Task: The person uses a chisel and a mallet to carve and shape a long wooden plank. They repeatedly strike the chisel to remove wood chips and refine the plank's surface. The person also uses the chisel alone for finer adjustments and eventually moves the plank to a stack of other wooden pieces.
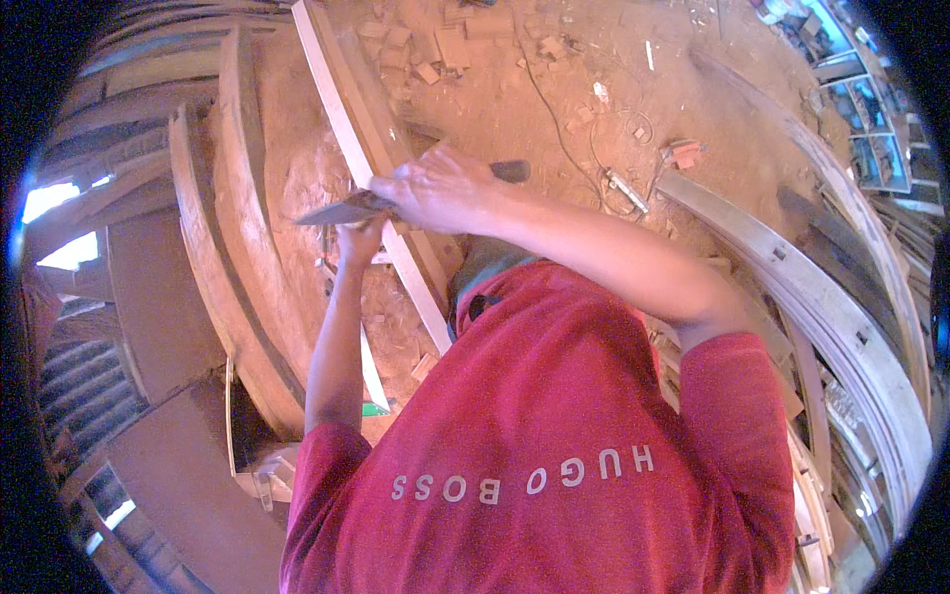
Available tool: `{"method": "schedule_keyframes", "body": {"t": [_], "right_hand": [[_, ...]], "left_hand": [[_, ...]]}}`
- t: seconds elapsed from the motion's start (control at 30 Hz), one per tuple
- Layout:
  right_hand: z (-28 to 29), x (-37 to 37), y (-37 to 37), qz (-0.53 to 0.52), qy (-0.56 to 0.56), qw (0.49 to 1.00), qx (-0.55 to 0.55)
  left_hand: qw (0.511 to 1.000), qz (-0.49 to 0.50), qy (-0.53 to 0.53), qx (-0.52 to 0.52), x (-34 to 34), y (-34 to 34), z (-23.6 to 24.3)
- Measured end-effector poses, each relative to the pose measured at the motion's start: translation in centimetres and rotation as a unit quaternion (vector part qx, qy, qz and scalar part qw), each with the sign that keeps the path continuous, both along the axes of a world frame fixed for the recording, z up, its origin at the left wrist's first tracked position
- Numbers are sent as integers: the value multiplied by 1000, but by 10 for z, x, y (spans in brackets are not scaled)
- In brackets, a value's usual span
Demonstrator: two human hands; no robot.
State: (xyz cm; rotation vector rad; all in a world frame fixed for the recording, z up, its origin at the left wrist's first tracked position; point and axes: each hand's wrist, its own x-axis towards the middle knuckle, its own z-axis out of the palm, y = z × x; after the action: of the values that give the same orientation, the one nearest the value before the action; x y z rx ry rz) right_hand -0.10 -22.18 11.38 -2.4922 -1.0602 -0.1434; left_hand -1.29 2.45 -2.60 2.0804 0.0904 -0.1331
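Observation:
Both of my hands are closed on a flat, grey-brown piece (343,210) that tapers to a point on its left; its exact kind I cannot make out. From above, my right hand (435,190) covers the piece's right end. Below it, my left hand (360,241) grips the near edge, its fingers partly hidden. A long wooden beam (336,94) with a pale edge runs beneath the hands, from the far left toward my body. Whether the piece touches the beam cannot be seen.
Curved timbers (213,247) stand at left. Wood offcuts (450,45) litter the dirt floor, with a cord (554,104) among them. At right lies a long pale plank (752,233); a blue-backed shelf rack (871,119) stands beyond. A dark block (511,170) sits past my right wrist.

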Motion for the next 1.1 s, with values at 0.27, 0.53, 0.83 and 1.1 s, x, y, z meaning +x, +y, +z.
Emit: {"method": "schedule_keyframes", "body": {"t": [0.27, 0.53, 0.83, 1.1], "right_hand": [[33, 2, -14, -55, 190, 976, 87], [43, 0, -45, -90, 234, 946, 203], [-21, -9, -75, -142, 366, 900, 191], [-27, 56, -15, -24, 349, 936, 43]], "left_hand": [[977, 88, -120, -153, -2, 22, 27], [960, 174, -158, -150, -9, 29, 118], [953, 250, -161, -62, -57, 30, 85], [940, 337, 62, -2, -113, 55, 62]]}}
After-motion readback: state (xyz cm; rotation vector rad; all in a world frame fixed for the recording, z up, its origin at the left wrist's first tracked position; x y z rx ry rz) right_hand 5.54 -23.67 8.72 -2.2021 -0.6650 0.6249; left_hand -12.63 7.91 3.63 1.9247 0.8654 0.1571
